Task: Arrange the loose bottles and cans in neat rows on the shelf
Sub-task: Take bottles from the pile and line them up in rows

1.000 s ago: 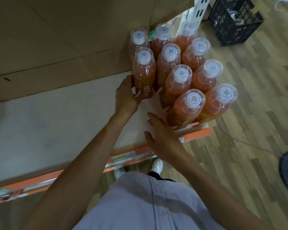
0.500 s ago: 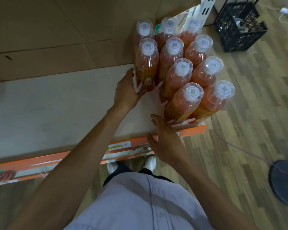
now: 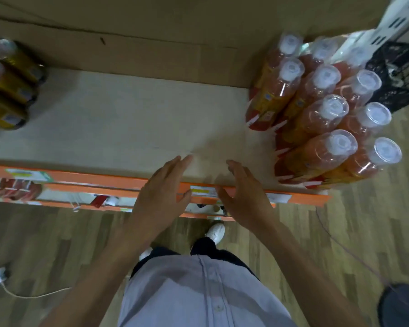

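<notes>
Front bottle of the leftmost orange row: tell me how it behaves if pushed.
Tall and narrow, the bottle would probably tip if pushed high up. It looks full, so likely heavy for its size. Pushed low, it may slide on the flat shelf.

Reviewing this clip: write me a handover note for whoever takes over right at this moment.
Left hand: open, holding nothing, over the front edge of the shelf.
Right hand: the same, beside it.
Orange bottles: upright at the shelf's right end in three rows; the leftmost row has only two.
Gold drinks: far left end, partly out of view.
Done: orange rows look neat.
Left: probably check the gold drinks' rows.
</notes>
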A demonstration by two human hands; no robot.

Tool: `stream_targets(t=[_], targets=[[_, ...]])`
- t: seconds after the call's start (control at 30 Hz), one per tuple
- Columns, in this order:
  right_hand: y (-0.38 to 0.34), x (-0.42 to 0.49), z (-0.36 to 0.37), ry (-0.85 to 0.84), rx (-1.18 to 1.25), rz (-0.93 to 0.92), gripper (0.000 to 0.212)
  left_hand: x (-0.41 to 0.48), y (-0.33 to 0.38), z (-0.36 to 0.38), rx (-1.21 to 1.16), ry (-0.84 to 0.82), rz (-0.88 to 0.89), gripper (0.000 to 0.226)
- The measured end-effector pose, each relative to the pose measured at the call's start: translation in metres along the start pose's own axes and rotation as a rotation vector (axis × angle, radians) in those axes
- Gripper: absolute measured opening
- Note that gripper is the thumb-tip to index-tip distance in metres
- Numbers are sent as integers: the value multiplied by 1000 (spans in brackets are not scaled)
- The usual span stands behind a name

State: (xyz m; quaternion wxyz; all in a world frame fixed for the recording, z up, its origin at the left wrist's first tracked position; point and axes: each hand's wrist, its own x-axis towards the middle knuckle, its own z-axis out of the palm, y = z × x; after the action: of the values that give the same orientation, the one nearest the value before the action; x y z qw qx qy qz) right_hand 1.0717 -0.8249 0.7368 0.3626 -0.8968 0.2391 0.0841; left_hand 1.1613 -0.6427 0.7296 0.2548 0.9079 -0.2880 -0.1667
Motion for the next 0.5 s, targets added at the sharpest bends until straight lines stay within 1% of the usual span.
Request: stream_targets(t=[0.13,0.27,0.4,0.43,0.5], targets=[[-37,4,34,-89,-154,-126,66,-37,-42,-25,-23,70,-71,71],[-95,4,80,-206,-351,-246,69,-87,-96,-53,5,96,-180,71],[-156,-5,135,-243,-478,-384,67,-148,-146,-81,24,160,-298,67],[-171,-7,151,-259,-505,-406,70,-163,-159,-87,17,186,-313,68],[-202,-12,183,-298,-551,-454,82,-193,-185,-97,-22,230,-389,67]])
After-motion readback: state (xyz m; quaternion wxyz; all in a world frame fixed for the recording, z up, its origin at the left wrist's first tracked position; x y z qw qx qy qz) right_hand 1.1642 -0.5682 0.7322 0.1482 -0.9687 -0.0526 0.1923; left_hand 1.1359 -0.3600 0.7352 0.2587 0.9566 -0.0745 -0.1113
